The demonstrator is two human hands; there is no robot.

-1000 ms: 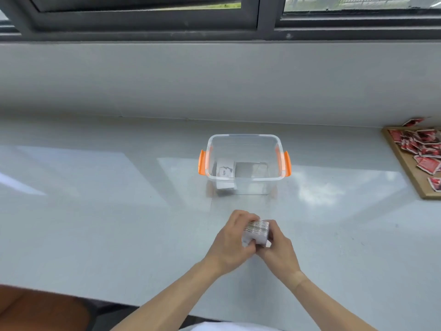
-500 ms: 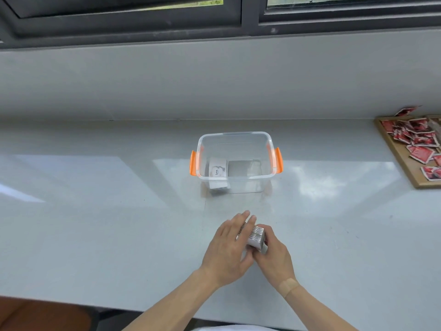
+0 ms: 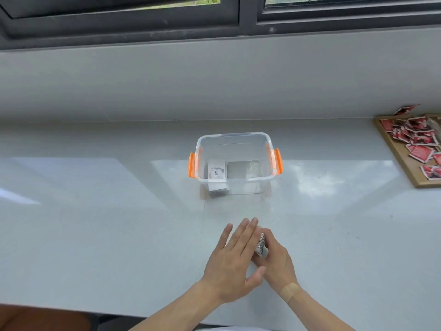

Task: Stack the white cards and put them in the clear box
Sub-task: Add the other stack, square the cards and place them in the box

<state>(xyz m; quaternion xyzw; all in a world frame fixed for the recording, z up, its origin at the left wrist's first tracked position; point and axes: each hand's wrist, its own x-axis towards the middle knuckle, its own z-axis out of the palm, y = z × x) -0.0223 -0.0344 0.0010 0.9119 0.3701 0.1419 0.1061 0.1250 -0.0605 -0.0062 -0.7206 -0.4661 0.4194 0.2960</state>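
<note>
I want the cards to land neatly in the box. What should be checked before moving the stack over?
1. Stack of white cards held: ok, the right hand grips it.
2. Edges squared: cannot tell, the left hand lies flat against it and hides most of it.
3. Clear box open: ok, no lid on it.
4. Room inside: ok, an earlier card pile sits at its left, the right part is free.
5. Path to the box: ok, nothing lies between.

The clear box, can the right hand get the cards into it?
Probably yes: the clear box has no lid, and bare table lies between it and the right hand holding the card stack.
</note>
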